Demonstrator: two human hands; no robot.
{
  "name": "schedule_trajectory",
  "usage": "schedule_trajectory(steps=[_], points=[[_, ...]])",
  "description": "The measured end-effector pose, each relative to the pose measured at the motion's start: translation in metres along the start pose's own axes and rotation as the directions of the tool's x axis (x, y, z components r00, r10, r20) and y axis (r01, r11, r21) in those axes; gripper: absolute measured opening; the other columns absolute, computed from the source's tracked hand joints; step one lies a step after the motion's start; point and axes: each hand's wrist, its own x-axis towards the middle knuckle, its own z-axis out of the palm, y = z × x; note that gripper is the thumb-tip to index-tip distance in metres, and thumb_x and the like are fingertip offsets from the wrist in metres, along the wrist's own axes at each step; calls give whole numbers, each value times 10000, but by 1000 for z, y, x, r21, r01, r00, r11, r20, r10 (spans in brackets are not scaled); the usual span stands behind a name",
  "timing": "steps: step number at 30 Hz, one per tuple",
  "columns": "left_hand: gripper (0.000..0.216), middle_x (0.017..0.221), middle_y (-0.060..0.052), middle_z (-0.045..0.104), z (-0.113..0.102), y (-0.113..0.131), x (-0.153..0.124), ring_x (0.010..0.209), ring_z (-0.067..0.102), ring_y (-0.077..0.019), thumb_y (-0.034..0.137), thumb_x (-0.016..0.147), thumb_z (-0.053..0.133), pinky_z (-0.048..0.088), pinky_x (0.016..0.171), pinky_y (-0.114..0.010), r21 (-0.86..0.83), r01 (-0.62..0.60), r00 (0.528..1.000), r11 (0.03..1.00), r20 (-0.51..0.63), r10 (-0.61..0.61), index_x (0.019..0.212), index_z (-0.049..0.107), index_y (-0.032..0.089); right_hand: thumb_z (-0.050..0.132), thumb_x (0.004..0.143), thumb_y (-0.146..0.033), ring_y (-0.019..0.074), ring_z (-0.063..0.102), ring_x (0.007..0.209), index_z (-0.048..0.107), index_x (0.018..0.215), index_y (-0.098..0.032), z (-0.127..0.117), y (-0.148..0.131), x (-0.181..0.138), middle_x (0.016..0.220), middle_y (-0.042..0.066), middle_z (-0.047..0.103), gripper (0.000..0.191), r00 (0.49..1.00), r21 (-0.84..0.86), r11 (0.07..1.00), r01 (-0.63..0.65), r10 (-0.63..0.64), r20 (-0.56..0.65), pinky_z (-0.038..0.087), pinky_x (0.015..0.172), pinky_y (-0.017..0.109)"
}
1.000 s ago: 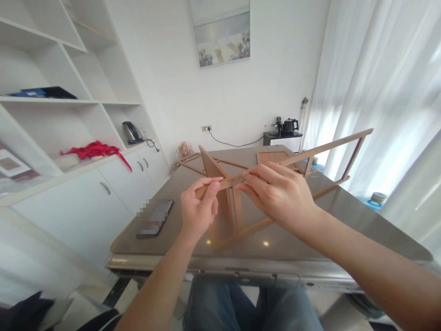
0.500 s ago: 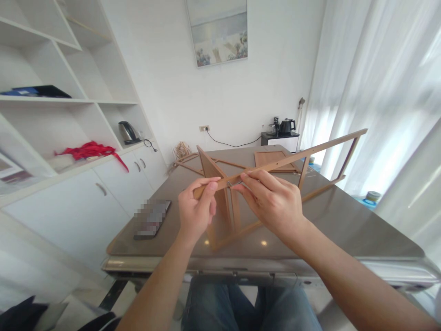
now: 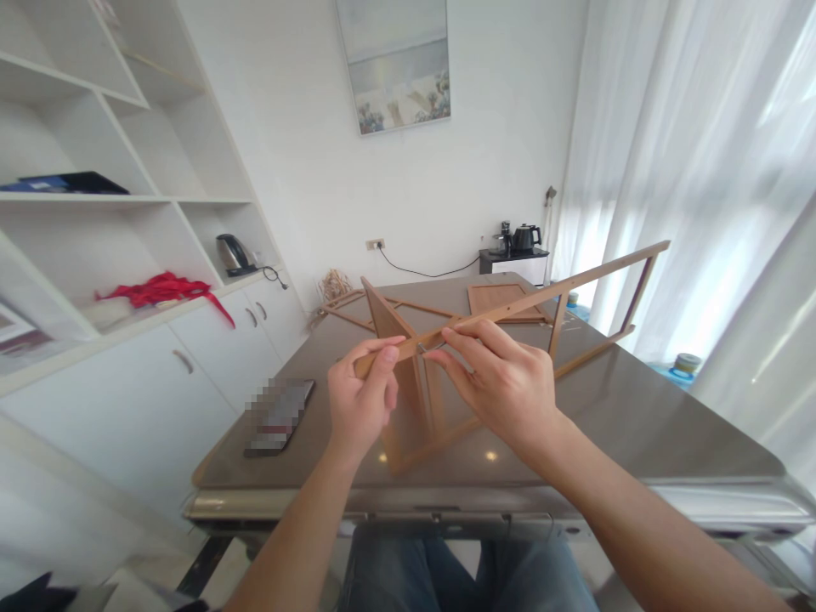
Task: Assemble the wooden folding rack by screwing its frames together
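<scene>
A light wooden frame (image 3: pixel 577 285) of thin bars stands tilted on the grey table (image 3: pixel 637 425), its long top bar running up to the right. A flat wooden panel (image 3: pixel 399 387) stands upright against its near end. My left hand (image 3: pixel 360 395) is closed round the near end of the top bar. Just right of it, my right hand (image 3: pixel 501 382) pinches a small metal piece (image 3: pixel 432 346) against the same bar; I cannot make out what the piece is.
A dark phone (image 3: pixel 279 416) lies on the table's left side. Another wooden panel (image 3: pixel 503 299) and more frame bars (image 3: pixel 357 308) lie at the far end. White cabinets and shelves with a kettle (image 3: pixel 229 253) and red cloth (image 3: pixel 156 287) stand left; curtains hang right.
Both hands have kept their grip on the top bar. The view has drifted slightly, and the hands sit a little lower and more to the left.
</scene>
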Motion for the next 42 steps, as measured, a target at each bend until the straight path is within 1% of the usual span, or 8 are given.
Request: schedule_trajectory(steps=[5, 9, 12, 17, 24, 30, 36, 42], points=[[361, 393, 81, 486, 0, -3, 1, 266, 387, -69, 525, 951, 699, 271, 307, -167, -19, 3, 1000, 1000, -1, -3, 1067, 763, 189, 708, 1001, -325, 96, 737, 722, 769, 996, -184, -1, -2, 1, 970, 1, 808, 154, 999, 16, 999, -33, 33, -14, 473, 628, 217], [362, 393, 83, 482, 1, -4, 1, 262, 381, -66, 525, 950, 700, 260, 304, -162, -28, -9, 1000, 1000, -6, 9, 1059, 763, 186, 712, 994, -345, 96, 742, 726, 769, 964, -195, 0, -2, 1, 948, -11, 802, 164, 998, 43, 997, -59, 60, -11, 487, 623, 211], [365, 391, 82, 482, 0, -4, 1, 265, 386, -68, 530, 947, 701, 267, 304, -163, -18, -5, 1000, 1000, -7, 5, 1055, 765, 188, 717, 991, -364, 92, 743, 727, 768, 962, -195, 0, -1, 1, 942, -15, 798, 179, 998, 61, 996, -60, 61, -17, 495, 615, 214], [348, 395, 82, 485, 1, -4, 1, 269, 387, -67, 525, 951, 698, 269, 308, -166, -17, 6, 1000, 1000, -5, -6, 1060, 765, 201, 718, 990, -344, 97, 753, 743, 772, 968, -189, 1, -2, 1, 940, -17, 793, 165, 998, 64, 996, -56, 57, -14, 500, 614, 221], [359, 386, 80, 484, 1, -4, 1, 264, 387, -71, 531, 947, 699, 273, 305, -170, -3, 1, 1000, 1000, -19, -1, 1052, 767, 195, 719, 989, -365, 89, 747, 730, 770, 957, -198, 2, -3, 0, 936, -24, 798, 178, 996, 60, 996, -71, 74, -52, 493, 606, 223], [376, 386, 80, 480, 0, -5, 1, 263, 389, -75, 542, 945, 699, 275, 299, -170, 1, 1, 1000, 1000, -19, -1, 1057, 766, 189, 691, 1007, -346, 78, 742, 727, 769, 951, -207, 1, -4, -1, 930, -28, 801, 169, 998, 21, 998, -57, 58, -33, 467, 578, 233], [387, 385, 80, 474, 1, -5, 1, 261, 378, -70, 543, 942, 703, 269, 299, -168, -15, 2, 1000, 1000, -15, -3, 1061, 764, 180, 687, 1011, -363, 79, 730, 710, 766, 970, -196, 3, -6, -2, 925, -15, 801, 190, 997, 18, 997, -69, 69, -41, 449, 572, 235], [379, 390, 78, 486, 0, -4, 1, 265, 383, -69, 540, 944, 703, 282, 307, -171, -3, -3, 1000, 1000, -18, 3, 1057, 765, 183, 708, 997, -368, 80, 729, 691, 766, 961, -197, 3, -6, -3, 897, -28, 795, 184, 994, 20, 996, -86, 88, -63, 438, 558, 240]])
